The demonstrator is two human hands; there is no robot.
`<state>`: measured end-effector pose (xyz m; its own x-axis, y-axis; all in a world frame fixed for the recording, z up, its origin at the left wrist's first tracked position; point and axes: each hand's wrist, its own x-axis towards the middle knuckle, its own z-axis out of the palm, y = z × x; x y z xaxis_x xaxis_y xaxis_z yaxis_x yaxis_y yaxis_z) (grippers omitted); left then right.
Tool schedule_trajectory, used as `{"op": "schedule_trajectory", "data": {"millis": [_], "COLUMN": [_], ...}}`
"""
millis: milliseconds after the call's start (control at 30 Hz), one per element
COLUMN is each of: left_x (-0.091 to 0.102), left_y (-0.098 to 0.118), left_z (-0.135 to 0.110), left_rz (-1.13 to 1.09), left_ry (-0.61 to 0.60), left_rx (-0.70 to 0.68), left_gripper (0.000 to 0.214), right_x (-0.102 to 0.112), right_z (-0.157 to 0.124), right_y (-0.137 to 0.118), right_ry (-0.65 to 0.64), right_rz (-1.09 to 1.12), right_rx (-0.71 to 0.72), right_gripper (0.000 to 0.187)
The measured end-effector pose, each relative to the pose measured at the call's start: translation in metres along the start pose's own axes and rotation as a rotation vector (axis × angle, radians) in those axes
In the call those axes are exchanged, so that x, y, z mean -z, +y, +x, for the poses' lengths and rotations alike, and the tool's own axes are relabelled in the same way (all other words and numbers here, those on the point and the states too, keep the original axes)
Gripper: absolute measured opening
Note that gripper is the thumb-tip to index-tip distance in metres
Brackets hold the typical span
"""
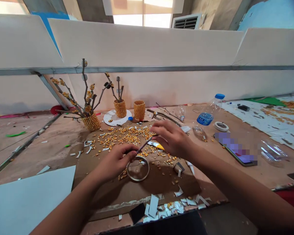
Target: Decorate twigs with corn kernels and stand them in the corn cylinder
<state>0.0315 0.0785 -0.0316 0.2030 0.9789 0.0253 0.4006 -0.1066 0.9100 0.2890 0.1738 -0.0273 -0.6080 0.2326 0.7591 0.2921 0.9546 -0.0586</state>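
My left hand (pixel 120 160) pinches the lower end of a thin grey-brown twig (pixel 147 143) between thumb and forefinger. At the twig's upper end, my right hand (pixel 170 135) closes its thumb and bent fingers on it. A narrow ring-shaped tape roll (pixel 138 179) is right below my left fingertips; whether they touch it cannot be made out. Loose corn kernels (pixel 129 135) are scattered behind and between my hands. Partly hidden under my right hand is a yellow cutter (pixel 158 146).
Behind stand kernel-covered pots, one with a branching twig arrangement (pixel 91 122), one on a white disc (pixel 107 119), plus another pot (pixel 139 110). To the right are a water bottle (pixel 208 112), white tape roll (pixel 221 126), phone (pixel 235 148) and clear plastic piece (pixel 273 153). Paper scraps (pixel 153 205) litter the front.
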Motion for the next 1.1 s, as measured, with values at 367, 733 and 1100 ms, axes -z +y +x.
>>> {"op": "schedule_trajectory", "data": {"millis": [367, 733, 1100], "left_x": [-0.001, 0.0, -0.011], "left_y": [-0.014, -0.011, -0.011], "left_z": [0.011, 0.011, 0.001], "left_rz": [-0.299, -0.547, -0.434], "left_ry": [0.121, 0.24, 0.24], "left_rx": [0.051, 0.038, 0.121], "left_gripper": [0.042, 0.028, 0.04], "right_x": [-0.011, -0.06, -0.032], "right_z": [-0.011, -0.032, -0.049], "right_y": [-0.014, -0.07, -0.027], "right_ry": [0.064, -0.593, -0.142], "right_rz": [0.301, 0.215, 0.592], "right_rx": [-0.634, -0.143, -0.224], "right_gripper": [0.015, 0.006, 0.011]}}
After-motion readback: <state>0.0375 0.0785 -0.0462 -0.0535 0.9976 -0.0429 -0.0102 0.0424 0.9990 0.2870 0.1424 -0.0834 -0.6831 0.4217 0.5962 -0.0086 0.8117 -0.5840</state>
